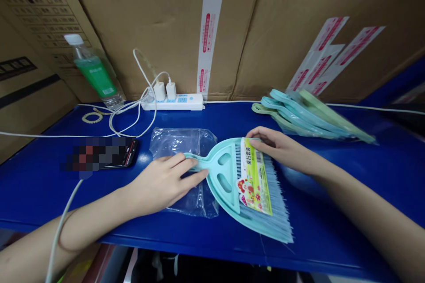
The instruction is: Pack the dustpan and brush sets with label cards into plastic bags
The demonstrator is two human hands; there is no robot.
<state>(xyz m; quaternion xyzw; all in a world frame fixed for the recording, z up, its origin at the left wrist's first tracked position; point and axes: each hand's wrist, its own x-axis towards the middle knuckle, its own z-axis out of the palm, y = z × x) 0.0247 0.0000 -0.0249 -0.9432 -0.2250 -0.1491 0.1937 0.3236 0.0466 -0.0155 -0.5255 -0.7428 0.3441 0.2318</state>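
Note:
A light-blue dustpan [228,203] lies on the blue table with a matching hand brush [226,163] nested on it, blue bristles to the right. A yellow printed label [256,181] wraps across the bristles. My left hand [166,181] is closed around the handles, which point left. At the far corner of the bristles, my right hand [274,146] grips the edge by the label's end between thumb and fingers. Beneath the handles and my left hand is a flattened clear plastic bag [175,139].
Several bagged blue and green dustpan-and-brush sets [308,115] lie at back right. A white power strip [186,102] with plugged chargers and looping cables stands by the cardboard wall [159,22]. At left are a bottle [98,75], a beaded ring [92,117] and a phone [129,154].

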